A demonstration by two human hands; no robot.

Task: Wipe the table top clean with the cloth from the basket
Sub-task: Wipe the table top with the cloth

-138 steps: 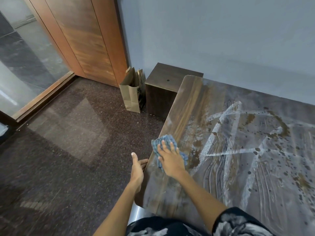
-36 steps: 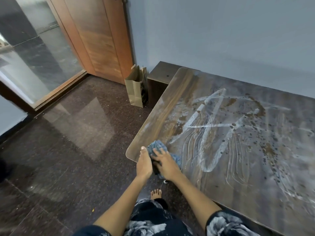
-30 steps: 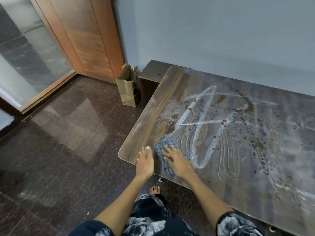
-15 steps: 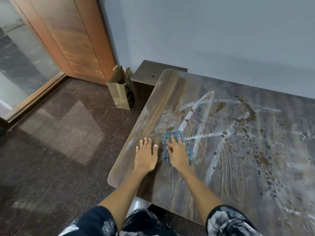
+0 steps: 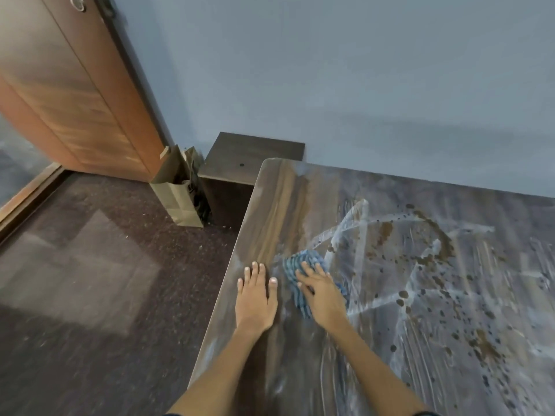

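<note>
Blue cloth (image 5: 301, 267) under flat right hand (image 5: 322, 295)

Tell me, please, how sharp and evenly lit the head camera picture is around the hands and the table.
Head view: the right hand and blue cloth are slightly smeared by motion; the left hand looks crisper. Soft sheen lies on the table top, and a pale light patch on the floor. Wide-angle distortion bends the door and the table's edges.
</note>
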